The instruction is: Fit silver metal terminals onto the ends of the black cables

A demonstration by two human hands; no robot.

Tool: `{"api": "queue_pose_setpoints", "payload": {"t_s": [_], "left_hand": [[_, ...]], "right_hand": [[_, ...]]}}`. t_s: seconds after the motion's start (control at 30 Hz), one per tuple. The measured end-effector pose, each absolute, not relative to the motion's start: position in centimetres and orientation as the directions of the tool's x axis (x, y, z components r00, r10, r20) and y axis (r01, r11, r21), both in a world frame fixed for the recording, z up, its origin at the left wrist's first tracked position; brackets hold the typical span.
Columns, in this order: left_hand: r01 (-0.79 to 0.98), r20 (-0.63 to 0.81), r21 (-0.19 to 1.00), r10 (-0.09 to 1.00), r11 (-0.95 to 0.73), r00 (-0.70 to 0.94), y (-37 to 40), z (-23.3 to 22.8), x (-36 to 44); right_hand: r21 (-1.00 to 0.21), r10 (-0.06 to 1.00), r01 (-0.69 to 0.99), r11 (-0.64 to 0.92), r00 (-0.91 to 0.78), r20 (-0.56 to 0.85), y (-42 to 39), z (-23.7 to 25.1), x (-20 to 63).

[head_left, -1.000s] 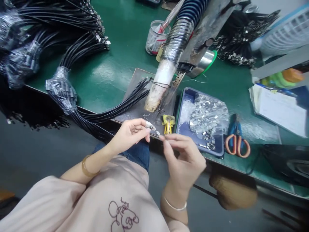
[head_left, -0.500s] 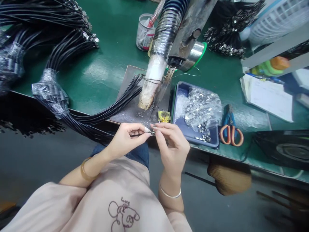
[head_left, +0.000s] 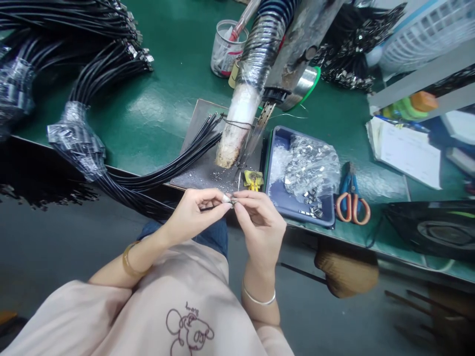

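Our left hand (head_left: 200, 210) and right hand (head_left: 260, 217) now meet, working together.
Both grips pinch a small piece (head_left: 232, 201) between them.

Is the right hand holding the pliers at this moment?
No, the pliers lie on the table beside the tray, while the right hand is at the left hand's fingertips.

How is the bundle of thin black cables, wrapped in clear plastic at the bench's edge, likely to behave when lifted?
The bundle would probably flex, since its cables bend in curves. Its metal-tipped ends may sway or spread, as they fan out beyond the clear plastic wrap. The wrap looks glossy, so might feel slippery.
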State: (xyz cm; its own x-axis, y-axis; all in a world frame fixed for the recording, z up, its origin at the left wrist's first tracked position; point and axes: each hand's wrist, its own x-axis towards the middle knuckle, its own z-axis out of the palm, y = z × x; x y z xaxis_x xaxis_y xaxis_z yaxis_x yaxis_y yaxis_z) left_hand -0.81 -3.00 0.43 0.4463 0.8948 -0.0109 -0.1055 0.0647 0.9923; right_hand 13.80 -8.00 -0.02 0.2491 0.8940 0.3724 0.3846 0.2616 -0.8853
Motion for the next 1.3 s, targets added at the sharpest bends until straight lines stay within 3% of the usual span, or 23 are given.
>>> {"api": "queue_pose_setpoints", "payload": {"t_s": [0.1, 0.2, 0.27, 0.33, 0.43, 0.5, 0.57, 0.67, 0.77, 0.83, 0.9, 1.03, 1.2, 1.3], "left_hand": [[-0.079, 0.05, 0.997, 0.893, -0.016, 0.448, -3.1, 0.4, -0.9], [0.028, 0.194, 0.973, 0.874, -0.23, 0.445, -3.1, 0.2, -1.2], [0.112, 0.325, 0.903, 0.829, -0.415, 0.454, -3.1, 0.1, -1.3], [0.159, 0.433, 0.82, 0.778, -0.55, 0.455, -3.2, -0.1, -1.3], [0.149, 0.543, 0.749, 0.727, -0.646, 0.42, -3.2, -0.4, -1.3], [0.112, 0.595, 0.723, 0.696, -0.682, 0.401, -3.2, -0.6, -1.4], [0.073, 0.618, 0.715, 0.678, -0.695, 0.398, -3.4, -0.7, -1.5], [0.032, 0.531, 0.805, 0.744, -0.592, 0.407, -3.6, -0.5, -1.6], [0.012, 0.225, 0.968, 0.883, -0.253, 0.411, -3.7, 0.1, -1.7], [-0.036, 0.018, 0.999, 0.915, -0.004, 0.402, -3.6, 0.3, -1.7], [-0.099, -0.102, 0.983, 0.913, 0.153, 0.396, -3.5, 0.4, -1.6], [-0.141, -0.168, 0.961, 0.91, 0.236, 0.379, -3.2, 0.3, -1.2], [-0.159, -0.158, 0.961, 0.923, 0.225, 0.352, -2.8, 0.5, -0.5], [-0.187, -0.134, 0.958, 0.915, 0.218, 0.38, -2.4, 0.7, -0.3]], "right_hand": [[-0.823, 0.88, 0.485, 0.296, 0.197, 0.432, -8.2, 0.2, 14.1], [-0.662, 0.84, 0.668, 0.341, 0.099, 0.533, -8.7, 0.5, 14.4], [-0.565, 0.821, 0.748, 0.347, 0.048, 0.569, -9.0, 0.7, 14.4], [-0.564, 0.812, 0.753, 0.339, 0.068, 0.579, -9.2, 0.7, 14.2], [-0.791, 0.847, 0.53, 0.304, 0.23, 0.48, -8.9, 0.3, 14.0], [-0.941, 0.905, 0.225, 0.254, 0.289, 0.314, -8.5, -0.2, 13.9], [-0.984, 0.956, -0.042, 0.171, 0.249, 0.156, -8.2, -0.7, 13.9], [-0.985, 0.966, -0.131, 0.112, 0.246, 0.077, -8.0, -0.9, 13.8], [-0.974, 0.885, 0.101, 0.202, 0.407, 0.225, -8.1, -0.7, 13.9], [-0.936, 0.82, 0.264, 0.234, 0.464, 0.336, -8.1, -0.5, 14.1], [-0.902, 0.797, 0.364, 0.233, 0.461, 0.392, -8.2, -0.5, 14.3], [-0.796, 0.748, 0.541, 0.273, 0.401, 0.529, -8.2, -0.4, 14.3], [-0.521, 0.646, 0.741, 0.424, 0.156, 0.747, -7.9, -0.3, 13.6], [-0.53, 0.654, 0.718, 0.451, 0.138, 0.744, -7.6, -0.7, 13.6]]}}
